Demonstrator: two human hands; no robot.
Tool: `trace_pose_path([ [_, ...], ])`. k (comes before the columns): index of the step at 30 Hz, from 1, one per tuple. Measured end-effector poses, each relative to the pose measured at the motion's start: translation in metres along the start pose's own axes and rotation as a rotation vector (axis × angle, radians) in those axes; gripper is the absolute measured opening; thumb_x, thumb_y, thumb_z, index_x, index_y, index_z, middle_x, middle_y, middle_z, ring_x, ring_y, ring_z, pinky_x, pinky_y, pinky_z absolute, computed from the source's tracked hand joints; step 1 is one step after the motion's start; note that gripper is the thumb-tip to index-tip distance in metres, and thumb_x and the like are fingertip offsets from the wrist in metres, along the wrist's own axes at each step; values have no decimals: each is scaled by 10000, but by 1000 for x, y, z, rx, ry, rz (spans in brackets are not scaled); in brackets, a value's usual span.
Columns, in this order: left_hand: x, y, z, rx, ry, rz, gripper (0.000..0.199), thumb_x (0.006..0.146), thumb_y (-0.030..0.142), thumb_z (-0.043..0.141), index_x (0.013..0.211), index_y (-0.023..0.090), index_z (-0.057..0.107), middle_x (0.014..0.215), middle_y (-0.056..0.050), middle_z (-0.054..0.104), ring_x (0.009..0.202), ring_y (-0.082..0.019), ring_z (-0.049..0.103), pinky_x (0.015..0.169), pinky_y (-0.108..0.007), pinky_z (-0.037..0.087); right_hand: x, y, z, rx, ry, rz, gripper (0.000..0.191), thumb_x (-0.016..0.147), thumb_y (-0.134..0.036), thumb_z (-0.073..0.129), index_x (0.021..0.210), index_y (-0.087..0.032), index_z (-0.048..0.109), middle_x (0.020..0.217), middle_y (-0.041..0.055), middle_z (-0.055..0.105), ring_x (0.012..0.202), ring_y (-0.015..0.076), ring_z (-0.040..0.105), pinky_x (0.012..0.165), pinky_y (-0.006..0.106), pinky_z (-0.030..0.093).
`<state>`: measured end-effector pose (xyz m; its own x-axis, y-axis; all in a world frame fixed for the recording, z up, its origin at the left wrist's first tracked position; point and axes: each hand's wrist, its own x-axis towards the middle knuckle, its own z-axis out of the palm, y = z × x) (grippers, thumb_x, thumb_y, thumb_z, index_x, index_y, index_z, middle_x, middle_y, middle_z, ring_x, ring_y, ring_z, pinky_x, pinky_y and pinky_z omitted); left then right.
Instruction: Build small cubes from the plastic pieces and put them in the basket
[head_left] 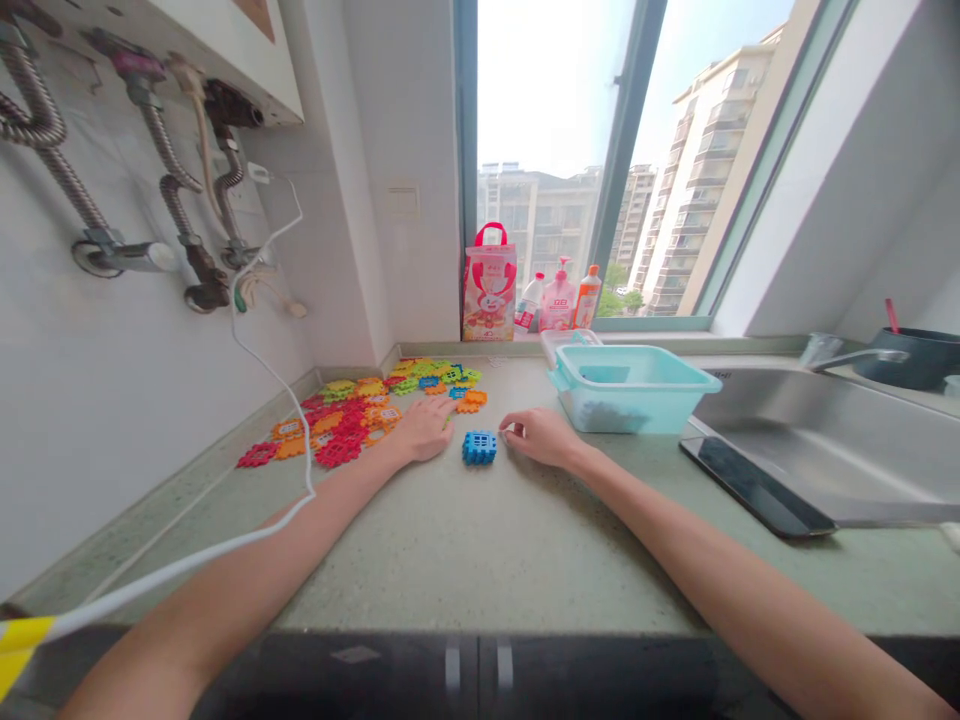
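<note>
A small blue cube (479,447) built from interlocking plastic pieces stands on the speckled green countertop (480,540), between my two hands. My right hand (536,438) lies just right of it, fingertips almost at its side and holding nothing I can see. My left hand (424,428) rests palm down at the edge of a spread of red, orange, yellow, green and blue waffle-shaped plastic pieces (352,412), its fingers reaching toward the cube. Its fingers hold nothing visible.
A teal plastic basket (626,390) stands right of my right hand, beside a steel sink (817,440) with a black phone (754,487) on its edge. A white cable (262,400) hangs down the left wall beneath pipes (150,180). Bottles (559,298) and a bag (489,285) stand on the windowsill.
</note>
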<state>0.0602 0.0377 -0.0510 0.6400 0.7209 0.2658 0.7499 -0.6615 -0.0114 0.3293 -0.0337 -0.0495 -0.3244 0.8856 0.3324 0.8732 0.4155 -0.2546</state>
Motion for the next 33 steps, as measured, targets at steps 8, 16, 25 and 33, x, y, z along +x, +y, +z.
trace_pose_path([
  [8,17,-19,10,-96,-137,-19,706,1002,336,376,1674,149,271,1744,-132,209,1613,-317,209,1290,-570,196,10,5,19,-77,52,-16,495,977,-234,561,1466,-283,617,1234,78,740,944,213,744,868,300,527],
  [16,17,-13,10,-78,-134,-30,700,993,329,388,1663,146,295,1709,-137,318,1591,-288,283,1297,-532,202,31,-13,10,-246,-181,-28,659,1000,-258,439,1612,-492,372,1721,7,328,1196,301,705,1052,494,507],
  [25,8,-7,6,-85,69,-88,692,921,302,539,1577,100,453,1540,-186,563,1423,-317,535,1240,-476,326,28,-12,14,-232,-93,14,572,986,-274,466,1545,-383,519,1641,0,477,1239,288,686,1048,443,522],
  [33,6,-9,4,-247,122,86,449,928,231,550,1359,217,677,1367,-74,715,1251,-238,673,1103,-334,493,30,-9,11,-210,-121,-150,620,958,-199,470,1544,-391,528,1600,-4,529,1252,264,689,1026,398,533],
])
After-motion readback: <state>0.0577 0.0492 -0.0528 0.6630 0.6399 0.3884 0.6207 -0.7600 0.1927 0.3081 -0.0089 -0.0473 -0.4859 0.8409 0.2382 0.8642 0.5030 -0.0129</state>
